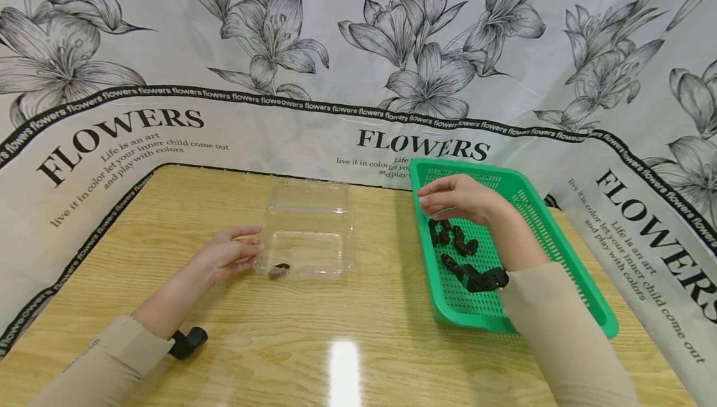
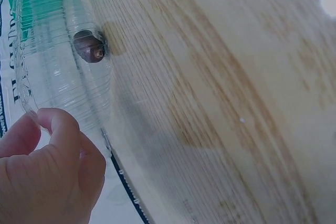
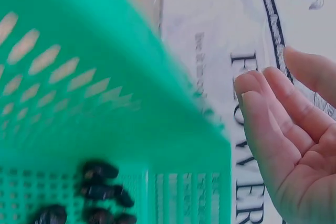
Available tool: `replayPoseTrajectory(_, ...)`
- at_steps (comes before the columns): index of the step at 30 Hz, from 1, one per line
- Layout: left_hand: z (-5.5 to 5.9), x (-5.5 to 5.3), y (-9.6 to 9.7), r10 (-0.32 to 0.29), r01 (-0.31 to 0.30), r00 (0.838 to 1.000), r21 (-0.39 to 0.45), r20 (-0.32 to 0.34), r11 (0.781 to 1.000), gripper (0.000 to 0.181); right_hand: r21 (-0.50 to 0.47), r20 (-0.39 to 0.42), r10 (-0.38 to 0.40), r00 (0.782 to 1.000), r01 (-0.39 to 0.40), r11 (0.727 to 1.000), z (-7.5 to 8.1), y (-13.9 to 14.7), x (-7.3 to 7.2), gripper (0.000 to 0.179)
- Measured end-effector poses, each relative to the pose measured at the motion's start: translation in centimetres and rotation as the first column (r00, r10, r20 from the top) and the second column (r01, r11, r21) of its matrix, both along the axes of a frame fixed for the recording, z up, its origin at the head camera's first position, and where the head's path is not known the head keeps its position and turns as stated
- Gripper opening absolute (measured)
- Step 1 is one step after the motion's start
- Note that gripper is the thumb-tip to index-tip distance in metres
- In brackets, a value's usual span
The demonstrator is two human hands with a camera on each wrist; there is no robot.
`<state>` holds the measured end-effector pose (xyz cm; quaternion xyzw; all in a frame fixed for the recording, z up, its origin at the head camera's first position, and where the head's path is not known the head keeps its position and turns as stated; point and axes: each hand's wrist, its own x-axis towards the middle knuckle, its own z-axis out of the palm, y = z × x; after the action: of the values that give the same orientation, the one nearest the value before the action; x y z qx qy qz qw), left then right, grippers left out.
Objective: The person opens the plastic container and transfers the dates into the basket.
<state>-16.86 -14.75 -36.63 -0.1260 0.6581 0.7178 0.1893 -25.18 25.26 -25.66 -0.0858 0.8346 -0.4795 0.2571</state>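
A clear plastic box (image 1: 309, 210) with a hinged lid stands on the table, left of centre. One dark brown date (image 1: 279, 269) lies at its near-left corner, showing through the clear wall in the left wrist view. My left hand (image 1: 232, 252) pinches the box's left edge between thumb and forefinger. Over the left side of a green basket (image 1: 456, 318), my right hand (image 1: 462, 198) is raised with relaxed, slightly bent fingers and nothing in them. Several dark dates (image 1: 463, 242) lie on the basket floor below it, partly hidden by the wrist camera.
A wooden table (image 1: 252, 345) carries both containers, the basket to the right of the box. White flower-printed cloth (image 1: 313, 139) rises behind the table and along both sides. A black wrist camera (image 1: 189, 343) sits on the left wrist, another (image 1: 486, 279) on the right.
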Motion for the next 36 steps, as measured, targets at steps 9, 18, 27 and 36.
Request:
replayPoseTrajectory(9, 0.1, 0.0, 0.0, -0.009, 0.009, 1.000, -0.003, -0.005, 1.000, 0.060, -0.040, 0.016, 0.095, 0.995, -0.094, 0.995, 0.2, -4.8, -0.1, 0.044)
replayPoseTrajectory(18, 0.2, -0.1, 0.1, 0.003, -0.003, 1.000, 0.005, 0.000, 1.000, 0.060, -0.059, 0.055, 0.176, 0.983, -0.173, 0.983, -1.2, -10.3, 0.2, 0.037)
replayPoseTrajectory(27, 0.2, 0.0, 0.0, -0.002, 0.002, 1.000, -0.008, -0.001, 1.000, 0.060, -0.074, 0.115, 0.229, 0.967, -0.221, 0.972, -4.0, -15.2, 0.7, 0.033)
replayPoseTrajectory(36, 0.2, 0.2, 0.1, -0.014, 0.014, 1.000, -0.006, -0.007, 1.000, 0.061, -0.030, 0.131, 0.221, 0.966, -0.219, 0.975, -8.1, -18.3, 2.0, 0.028)
